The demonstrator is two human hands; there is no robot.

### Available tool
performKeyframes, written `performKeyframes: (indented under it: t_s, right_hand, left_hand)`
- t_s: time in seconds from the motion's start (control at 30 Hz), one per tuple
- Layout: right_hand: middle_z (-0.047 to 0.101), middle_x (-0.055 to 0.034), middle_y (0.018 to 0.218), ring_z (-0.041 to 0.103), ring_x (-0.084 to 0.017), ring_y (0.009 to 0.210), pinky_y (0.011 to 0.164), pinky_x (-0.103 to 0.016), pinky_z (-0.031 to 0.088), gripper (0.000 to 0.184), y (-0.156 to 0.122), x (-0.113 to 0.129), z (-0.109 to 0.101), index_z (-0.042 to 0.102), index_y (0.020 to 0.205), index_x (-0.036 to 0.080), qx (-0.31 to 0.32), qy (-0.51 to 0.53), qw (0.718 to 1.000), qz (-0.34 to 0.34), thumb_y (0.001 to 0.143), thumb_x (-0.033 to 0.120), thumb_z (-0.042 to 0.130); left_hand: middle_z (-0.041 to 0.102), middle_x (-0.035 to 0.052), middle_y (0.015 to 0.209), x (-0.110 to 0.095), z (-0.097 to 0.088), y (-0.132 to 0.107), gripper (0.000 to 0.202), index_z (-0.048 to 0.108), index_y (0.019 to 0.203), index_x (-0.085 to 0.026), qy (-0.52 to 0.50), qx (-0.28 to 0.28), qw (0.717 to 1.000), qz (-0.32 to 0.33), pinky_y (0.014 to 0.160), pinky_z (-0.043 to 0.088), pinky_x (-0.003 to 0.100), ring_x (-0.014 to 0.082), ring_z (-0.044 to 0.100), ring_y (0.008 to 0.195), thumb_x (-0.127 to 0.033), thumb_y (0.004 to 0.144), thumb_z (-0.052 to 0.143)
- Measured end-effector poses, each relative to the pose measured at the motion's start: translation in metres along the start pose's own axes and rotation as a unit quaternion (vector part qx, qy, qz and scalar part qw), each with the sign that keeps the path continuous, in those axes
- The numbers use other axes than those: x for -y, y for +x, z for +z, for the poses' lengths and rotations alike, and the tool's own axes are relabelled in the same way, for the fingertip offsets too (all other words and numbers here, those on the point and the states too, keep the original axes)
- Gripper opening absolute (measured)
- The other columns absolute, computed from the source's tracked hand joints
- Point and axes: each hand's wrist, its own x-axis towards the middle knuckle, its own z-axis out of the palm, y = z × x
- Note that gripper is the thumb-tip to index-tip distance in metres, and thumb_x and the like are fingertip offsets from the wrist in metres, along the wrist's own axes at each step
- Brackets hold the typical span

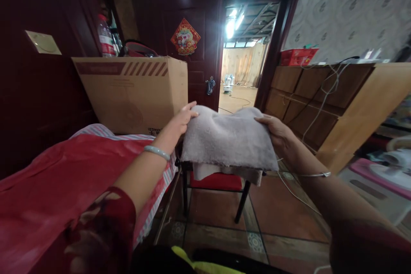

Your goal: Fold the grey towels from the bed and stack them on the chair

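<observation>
A grey towel [227, 141] with a soft, fuzzy surface spreads out in front of me, its top edge sagging in the middle. At its upper left corner, my left hand [186, 120] pinches the cloth between thumb and fingers. My right hand [276, 130] grips the upper right corner, with part of the fingers hidden behind the fabric. Below the towel's front edge, another layer of greyish cloth [208, 171] hangs down. Under both stands a dark-framed chair with a red seat [215, 182]; the towel hides most of its upper part.
To the left, a bed with a red cover [80, 167] bears a large cardboard box [128, 94]. A wooden cabinet [321, 102] with trailing cables stands right, near a lidded plastic bin [369, 192]. An open doorway shows a fan [227, 83] beyond.
</observation>
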Motion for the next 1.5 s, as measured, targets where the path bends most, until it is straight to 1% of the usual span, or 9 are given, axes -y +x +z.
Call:
performKeyframes:
  t_s: [0.1, 0.2, 0.4, 0.5, 0.87, 1.03, 1.23, 1.37, 1.5]
  right_hand:
    - [0.071, -0.0017, 0.080, 0.066, -0.021, 0.069, 0.062, -0.034, 0.059, 0.039, 0.016, 0.036, -0.004, 0.069, 0.105, 0.025, -0.006, -0.015, 0.995, -0.097, 0.066, 0.025, 0.074]
    - [0.072, -0.0017, 0.084, 0.067, -0.022, 0.075, 0.063, -0.034, 0.059, 0.049, 0.021, 0.059, -0.011, 0.068, 0.116, 0.031, -0.001, -0.043, 0.989, -0.141, 0.067, 0.025, 0.074]
    - [0.070, -0.0021, 0.074, 0.063, -0.021, 0.059, 0.053, -0.033, 0.054, 0.045, -0.005, 0.003, -0.017, 0.067, 0.105, 0.023, -0.031, -0.044, 0.996, 0.070, 0.061, 0.019, 0.068]
    - [0.064, -0.0017, 0.064, 0.058, -0.020, 0.054, 0.053, -0.034, 0.051, 0.026, -0.011, -0.030, -0.018, 0.063, 0.084, 0.022, -0.065, -0.044, 0.989, 0.125, 0.059, 0.021, 0.070]
    - [0.070, -0.0013, 0.074, 0.058, -0.019, 0.062, 0.056, -0.031, 0.046, 0.045, -0.014, -0.044, -0.016, 0.068, 0.095, 0.020, -0.077, -0.018, 0.996, 0.037, 0.051, 0.029, 0.072]
    - [0.068, -0.0004, 0.069, 0.057, -0.018, 0.060, 0.056, -0.029, 0.044, 0.047, -0.013, -0.038, -0.011, 0.071, 0.093, 0.018, -0.092, -0.034, 0.994, 0.055, 0.048, 0.028, 0.071]
    - [0.071, -0.0029, 0.077, 0.062, -0.021, 0.072, 0.067, -0.033, 0.048, 0.046, -0.011, -0.036, -0.023, 0.071, 0.098, 0.019, -0.078, -0.121, 0.989, -0.039, 0.055, 0.036, 0.075]
    - [0.073, -0.0077, 0.085, 0.065, -0.026, 0.078, 0.075, -0.040, 0.052, 0.040, -0.014, -0.032, -0.038, 0.073, 0.101, 0.021, -0.112, -0.292, 0.947, -0.079, 0.066, 0.039, 0.074]
    - [0.071, -0.0134, 0.121, 0.062, -0.035, 0.114, 0.100, -0.054, 0.047, 0.044, -0.023, -0.024, -0.026, 0.072, 0.121, 0.024, -0.078, -0.479, 0.837, -0.253, 0.087, 0.050, 0.061]
  left_hand:
    - [0.067, 0.0057, 0.133, -0.034, 0.006, 0.014, 0.079, 0.060, 0.142, -0.026, -0.025, 0.028, 0.992, 0.124, 0.089, 0.054, 0.031, 0.0221, 0.065, 0.107, -0.001, 0.067, 0.065]
    - [0.063, 0.0045, 0.139, -0.050, 0.013, 0.022, 0.082, 0.056, 0.145, -0.027, -0.023, 0.034, 0.987, 0.158, 0.093, 0.054, 0.033, 0.0246, 0.062, 0.117, 0.000, 0.068, 0.064]
    - [0.069, 0.0149, 0.130, 0.019, 0.011, -0.002, 0.080, 0.059, 0.142, -0.019, 0.072, -0.012, 0.997, -0.027, 0.094, 0.055, 0.040, 0.0295, 0.068, 0.110, -0.005, 0.064, 0.071]
    - [0.067, 0.0184, 0.135, 0.052, 0.005, -0.010, 0.068, 0.067, 0.130, -0.014, 0.097, -0.039, 0.994, -0.041, 0.104, 0.049, 0.041, 0.0305, 0.065, 0.119, -0.010, 0.062, 0.077]
    - [0.071, 0.0109, 0.124, 0.062, 0.005, -0.019, 0.062, 0.066, 0.131, -0.016, 0.041, -0.056, 0.997, 0.029, 0.102, 0.051, 0.037, 0.0224, 0.068, 0.108, -0.007, 0.069, 0.065]
    - [0.072, 0.0125, 0.123, 0.065, 0.008, -0.025, 0.051, 0.072, 0.120, -0.014, 0.155, -0.076, 0.982, 0.073, 0.106, 0.048, 0.040, 0.0261, 0.066, 0.113, -0.008, 0.069, 0.064]
    - [0.076, 0.0074, 0.108, 0.066, -0.002, -0.018, 0.029, 0.076, 0.099, -0.022, 0.256, -0.070, 0.958, 0.106, 0.109, 0.046, 0.041, 0.0283, 0.064, 0.115, -0.017, 0.071, 0.071]
    - [0.074, 0.0084, 0.110, 0.064, -0.008, -0.020, 0.024, 0.077, 0.102, -0.025, 0.311, -0.049, 0.940, 0.132, 0.112, 0.044, 0.045, 0.0307, 0.062, 0.117, -0.026, 0.079, 0.070]
    - [0.060, 0.0149, 0.135, 0.055, -0.003, -0.033, 0.049, 0.070, 0.126, -0.022, 0.442, -0.046, 0.865, 0.233, 0.119, 0.033, 0.052, 0.0371, 0.050, 0.133, -0.041, 0.080, 0.073]
